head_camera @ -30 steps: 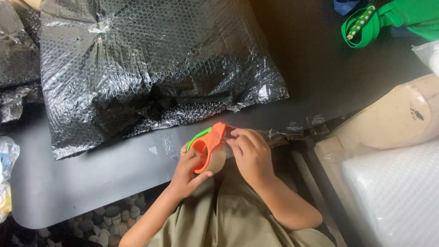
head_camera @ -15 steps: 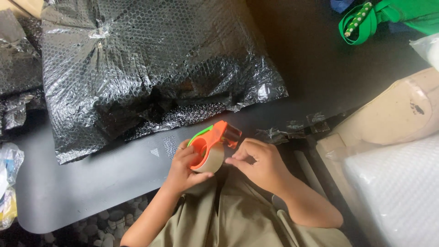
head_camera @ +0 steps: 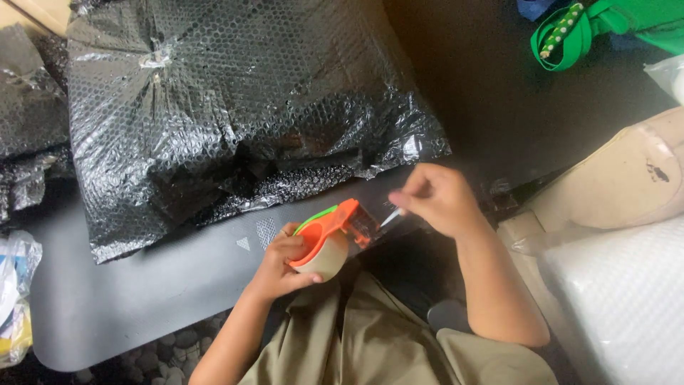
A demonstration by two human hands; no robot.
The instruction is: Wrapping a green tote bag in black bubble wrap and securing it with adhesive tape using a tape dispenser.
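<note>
Where both hands were bunched together on the dispenser a moment ago, the right hand [head_camera: 438, 198] has now drawn away to the right, its fingertips pinched on the end of a clear tape strip [head_camera: 389, 217] that stretches back to the tool's mouth. The left hand [head_camera: 285, 265] is wrapped around the orange tape dispenser [head_camera: 329, 235] (green trim on top, a beige roll in its body), holding it just over the near edge of the dark grey bench [head_camera: 128, 306], above the person's olive-clad lap.

Behind it on the bench, the big black bubble-wrap parcel [head_camera: 235, 114] lies where it lay before, crumpled and glossy, its lower edge near the dispenser but not touching it. More black wrapped bundles [head_camera: 28, 121] sit at the far left. A clear plastic bag [head_camera: 14, 292] with white and yellow contents shows at the left edge; what's inside cannot be told. To the right, a white bubble-textured package [head_camera: 627, 299] sits below a tan rounded object [head_camera: 627, 178], and a green strap [head_camera: 570, 32] lies at the top right.
</note>
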